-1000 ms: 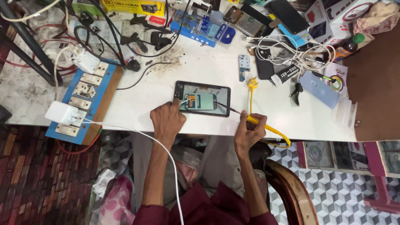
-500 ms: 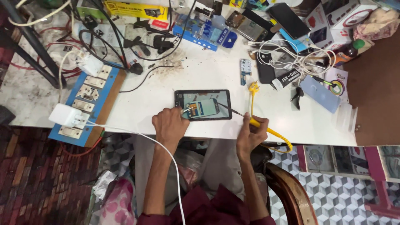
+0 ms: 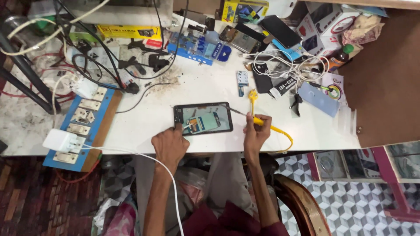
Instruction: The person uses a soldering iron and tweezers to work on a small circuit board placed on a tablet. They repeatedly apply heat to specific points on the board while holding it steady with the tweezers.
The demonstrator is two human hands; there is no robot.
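The left hand (image 3: pixel 170 146) presses fingers on the opened phone (image 3: pixel 203 119); just right of the phone, the right hand (image 3: pixel 255 134) is clamped on a yellow soldering iron (image 3: pixel 258 121)

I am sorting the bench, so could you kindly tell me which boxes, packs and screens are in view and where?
Opened phone: table's front edge, between left hand and right hand; black rectangle, teal inside.
Yellow box: far left; long, flat.
Blue pack: far middle; flat, rectangular.
Dark phone: far right; black, blank.
White box: far right corner; white and red.
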